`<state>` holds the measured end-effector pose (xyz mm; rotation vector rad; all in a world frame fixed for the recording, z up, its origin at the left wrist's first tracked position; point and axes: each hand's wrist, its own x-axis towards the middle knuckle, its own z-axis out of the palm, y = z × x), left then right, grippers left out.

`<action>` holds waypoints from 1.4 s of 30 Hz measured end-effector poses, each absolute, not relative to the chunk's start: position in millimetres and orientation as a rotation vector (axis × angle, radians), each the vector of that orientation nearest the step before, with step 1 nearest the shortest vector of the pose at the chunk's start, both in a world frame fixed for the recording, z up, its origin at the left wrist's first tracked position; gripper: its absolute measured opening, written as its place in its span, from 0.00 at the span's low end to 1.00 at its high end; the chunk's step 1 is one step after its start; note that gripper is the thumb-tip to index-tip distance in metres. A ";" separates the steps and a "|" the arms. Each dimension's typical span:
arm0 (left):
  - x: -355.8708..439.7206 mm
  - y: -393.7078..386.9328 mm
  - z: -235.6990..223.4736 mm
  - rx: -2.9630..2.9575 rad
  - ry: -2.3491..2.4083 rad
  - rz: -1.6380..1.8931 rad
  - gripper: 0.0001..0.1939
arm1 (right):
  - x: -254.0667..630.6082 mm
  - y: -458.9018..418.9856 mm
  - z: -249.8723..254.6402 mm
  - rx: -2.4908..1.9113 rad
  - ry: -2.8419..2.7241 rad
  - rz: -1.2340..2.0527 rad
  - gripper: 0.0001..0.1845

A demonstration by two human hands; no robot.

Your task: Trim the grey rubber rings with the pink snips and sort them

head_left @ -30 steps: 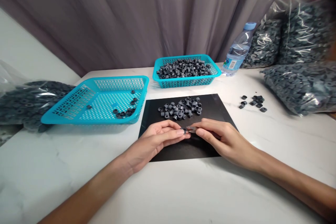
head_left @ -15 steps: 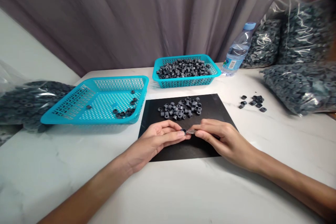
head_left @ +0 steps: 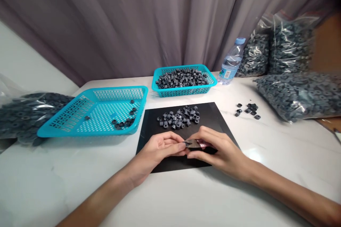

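My left hand (head_left: 163,147) is closed, pinching a small dark rubber ring (head_left: 185,143) between thumb and fingers above the black mat. Facing it, my right hand (head_left: 214,147) grips a small metal tool (head_left: 194,144) with a pointed tip and a pinkish part near the fingers. The tool's tip touches or nearly touches the ring; fingers partly cover both, so its exact kind is unclear. A pile of short grey rubber rings (head_left: 179,117) lies just beyond my hands on the black mat (head_left: 221,122).
A turquoise basket (head_left: 90,134) with several rings stands left. Another basket (head_left: 185,90), heaped with rings, is at the back beside a water bottle (head_left: 231,64). Loose pieces (head_left: 249,109) lie to the right, near filled plastic bags (head_left: 298,95). Another filled bag (head_left: 34,110) sits far left.
The camera view has shifted, so the scene sits lower and slightly left. My right hand has opened its grip somewhat, showing more of the metal tool; my left hand still pinches the ring.
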<state>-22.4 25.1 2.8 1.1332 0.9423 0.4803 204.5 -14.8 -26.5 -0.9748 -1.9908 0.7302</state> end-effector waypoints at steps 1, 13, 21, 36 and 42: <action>-22.1 25.0 1.9 1.161 0.943 0.478 0.13 | 203.4 -14.6 -26.9 -0.974 -1.998 0.711 0.06; -35.6 32.4 -5.9 1.908 1.292 0.797 0.09 | 248.9 11.7 -18.6 -1.290 -1.981 0.305 0.06; -49.0 39.8 -12.8 2.671 1.451 0.764 0.12 | 339.3 23.7 14.1 -2.459 -1.594 -0.091 0.10; -54.3 46.3 -17.7 2.520 1.522 0.711 0.08 | 348.6 26.9 -22.6 -2.397 -1.795 -0.247 0.06; -51.8 44.4 -14.9 2.467 1.495 0.736 0.06 | 345.0 23.7 -11.9 -2.393 -1.750 -0.299 0.16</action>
